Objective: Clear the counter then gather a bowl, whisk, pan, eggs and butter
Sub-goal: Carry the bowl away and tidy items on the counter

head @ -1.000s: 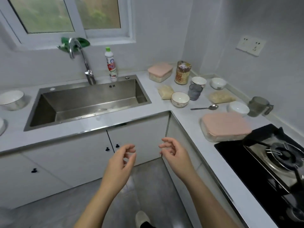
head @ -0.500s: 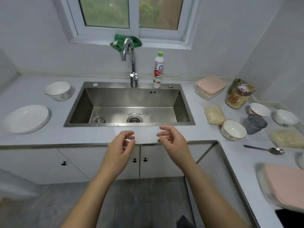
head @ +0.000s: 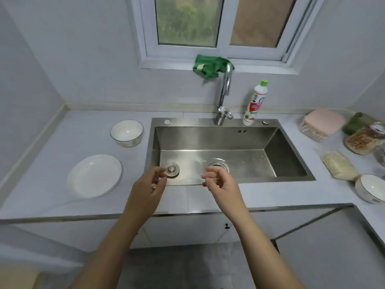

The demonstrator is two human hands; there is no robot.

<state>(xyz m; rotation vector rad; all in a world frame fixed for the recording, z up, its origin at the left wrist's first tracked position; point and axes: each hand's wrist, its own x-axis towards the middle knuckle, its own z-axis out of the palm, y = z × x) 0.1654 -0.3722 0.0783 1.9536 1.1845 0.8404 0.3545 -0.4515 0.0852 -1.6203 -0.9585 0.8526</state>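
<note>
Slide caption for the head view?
Left hand and right hand, both holding nothing, hover before the steel sink; bowl and plate sit to its left.

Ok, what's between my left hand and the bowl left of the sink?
In the head view, only bare counter lies between the left hand and the bowl.

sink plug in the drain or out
Out. The plug lies on the floor of the sink, apart from and left of the drain, whose ring shows uncovered.
</note>
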